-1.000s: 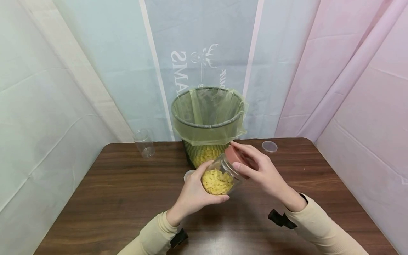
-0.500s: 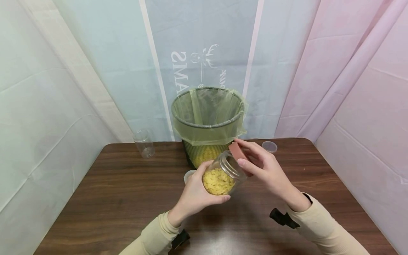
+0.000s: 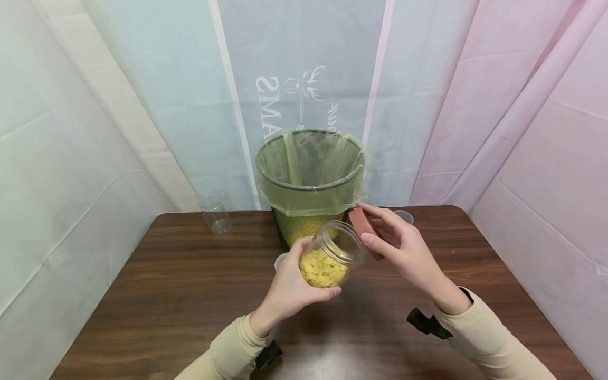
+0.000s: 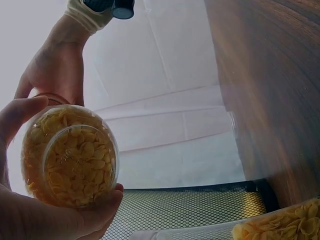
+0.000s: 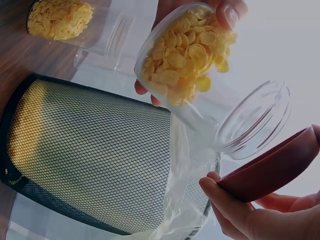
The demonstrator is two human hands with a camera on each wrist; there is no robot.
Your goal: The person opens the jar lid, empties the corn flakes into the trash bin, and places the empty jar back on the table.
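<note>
My left hand (image 3: 287,290) grips a clear jar (image 3: 349,244) part-filled with yellow flakes (image 3: 323,268), tilted with its mouth up and to the right. The right wrist view shows the jar's threaded neck (image 5: 255,120) uncovered. Thumb and fingers of my right hand (image 3: 408,250) pinch a reddish-pink lid (image 3: 363,224) by its edge, just right of the jar mouth and apart from it. Seen from below in the left wrist view, the jar's round base (image 4: 77,160) has flakes against it.
Behind the jar stands a black mesh bin (image 3: 304,188) with a pale green liner over its rim. A second clear container with flakes (image 5: 60,20) is mostly hidden behind my left hand. At the back left is a clear container (image 3: 215,215); at the back right lies a clear disc lid (image 3: 405,216).
The lid has come off the jar and moved right and slightly up with my right hand. The jar has turned a little, so its open mouth shows more.
</note>
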